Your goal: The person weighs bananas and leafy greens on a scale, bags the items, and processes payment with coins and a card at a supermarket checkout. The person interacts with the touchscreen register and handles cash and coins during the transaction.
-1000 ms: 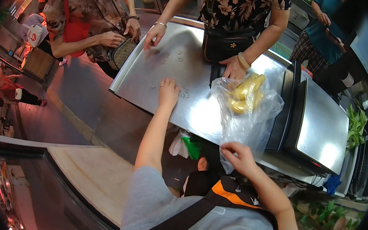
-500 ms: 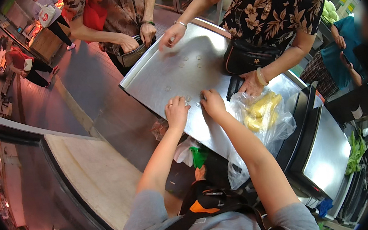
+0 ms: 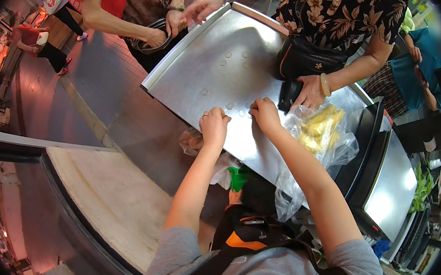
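Observation:
Several round coins (image 3: 229,106) lie scattered on a shiny metal tabletop (image 3: 182,77). At its near edge my left hand (image 3: 213,126) is closed, fingers curled and pressed together; whatever it may pinch is too small to tell. My right hand (image 3: 265,115) rests on the metal just to the right, fingers bent down and closed beside the nearest coins. Its fingertips hide what they hold, if anything. Beyond my hands a lone coin (image 3: 204,92) lies to the left, and a loose group with another coin (image 3: 222,62) lies farther back.
A clear plastic bag with yellow contents (image 3: 320,127) lies right of my right forearm. Across the table, a person in a floral shirt (image 3: 338,4) rests one hand by a black purse (image 3: 290,95). Another person reaches into an open bag (image 3: 152,43). Black equipment (image 3: 364,149) borders the right side.
Both my hands have shifted slightly on the metal near the coins. The floral-shirted person's other hand has drawn back toward the table's far corner. The view has moved a little.

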The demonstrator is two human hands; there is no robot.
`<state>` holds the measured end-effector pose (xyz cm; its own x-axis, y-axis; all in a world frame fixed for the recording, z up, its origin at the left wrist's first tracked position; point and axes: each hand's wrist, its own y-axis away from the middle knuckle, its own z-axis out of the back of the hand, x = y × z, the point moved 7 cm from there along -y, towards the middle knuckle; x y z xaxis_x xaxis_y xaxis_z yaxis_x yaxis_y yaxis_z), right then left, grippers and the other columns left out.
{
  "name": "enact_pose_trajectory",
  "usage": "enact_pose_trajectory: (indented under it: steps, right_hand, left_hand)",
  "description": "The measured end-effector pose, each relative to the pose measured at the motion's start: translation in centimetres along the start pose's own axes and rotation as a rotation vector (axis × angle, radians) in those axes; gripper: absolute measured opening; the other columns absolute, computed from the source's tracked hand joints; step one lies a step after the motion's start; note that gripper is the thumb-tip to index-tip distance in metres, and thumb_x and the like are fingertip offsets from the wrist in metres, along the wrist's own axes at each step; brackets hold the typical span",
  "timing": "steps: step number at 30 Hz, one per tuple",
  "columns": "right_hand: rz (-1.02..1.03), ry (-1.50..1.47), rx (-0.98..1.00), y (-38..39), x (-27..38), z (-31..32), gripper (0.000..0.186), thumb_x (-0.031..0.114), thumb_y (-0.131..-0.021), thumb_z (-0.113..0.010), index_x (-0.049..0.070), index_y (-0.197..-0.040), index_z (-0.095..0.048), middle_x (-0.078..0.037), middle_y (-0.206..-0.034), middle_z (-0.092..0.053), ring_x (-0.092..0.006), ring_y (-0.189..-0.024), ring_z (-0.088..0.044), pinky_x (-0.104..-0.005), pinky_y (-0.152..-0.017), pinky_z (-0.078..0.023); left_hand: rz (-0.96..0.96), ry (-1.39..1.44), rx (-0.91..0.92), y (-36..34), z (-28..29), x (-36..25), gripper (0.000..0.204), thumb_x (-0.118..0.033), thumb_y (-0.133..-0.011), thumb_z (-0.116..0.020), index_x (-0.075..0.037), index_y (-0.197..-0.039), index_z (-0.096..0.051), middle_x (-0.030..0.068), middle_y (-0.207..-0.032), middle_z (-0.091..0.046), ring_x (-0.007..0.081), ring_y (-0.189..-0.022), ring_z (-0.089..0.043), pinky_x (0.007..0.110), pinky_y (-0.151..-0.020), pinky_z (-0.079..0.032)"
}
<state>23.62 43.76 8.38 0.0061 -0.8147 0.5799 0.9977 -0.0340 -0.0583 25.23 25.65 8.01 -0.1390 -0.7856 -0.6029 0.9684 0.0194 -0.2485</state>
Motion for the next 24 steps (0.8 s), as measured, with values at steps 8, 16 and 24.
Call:
enact_pose_trajectory:
  steps: [8,16,24]
  right_hand:
    - [0.061,-0.138,-0.051,0.0,-0.4,0.4,0.013,0.006,-0.068,-0.066,0.001,-0.076,-0.058,-0.018,-0.081,-0.056,-0.0362,-0.078,-0.055,-0.042,-0.07,-0.044]
    - [0.161,0.006,0.079,0.0,-0.7,-0.3,0.011,0.0,-0.069,-0.061,0.001,-0.079,-0.056,-0.02,-0.084,-0.056,-0.0377,-0.082,-0.055,-0.0417,-0.071,-0.046]
    - [0.235,0.005,0.15,0.2,-0.4,-0.5,0.012,0.003,-0.071,-0.06,0.003,-0.083,-0.056,-0.02,-0.082,-0.055,-0.0374,-0.079,-0.055,-0.0421,-0.069,-0.047]
  left_hand:
    - [-0.039,0.012,0.234,-4.4,-2.5,-0.9,0.032,-0.009,-0.067,-0.068,0.0,-0.096,-0.057,0.0198,-0.093,-0.062,0.0335,-0.09,-0.059,0.04,-0.075,-0.045]
    - [0.008,-0.073,0.236,-5.4,-3.4,-1.0,0.021,-0.005,-0.066,-0.068,0.001,-0.081,-0.055,0.0185,-0.083,-0.061,0.0366,-0.081,-0.058,0.043,-0.071,-0.045]
    - [-0.104,0.235,0.383,-3.2,-4.2,-2.6,0.019,-0.004,-0.067,-0.066,0.0,-0.082,-0.056,0.0183,-0.082,-0.061,0.034,-0.081,-0.059,0.042,-0.071,-0.047]
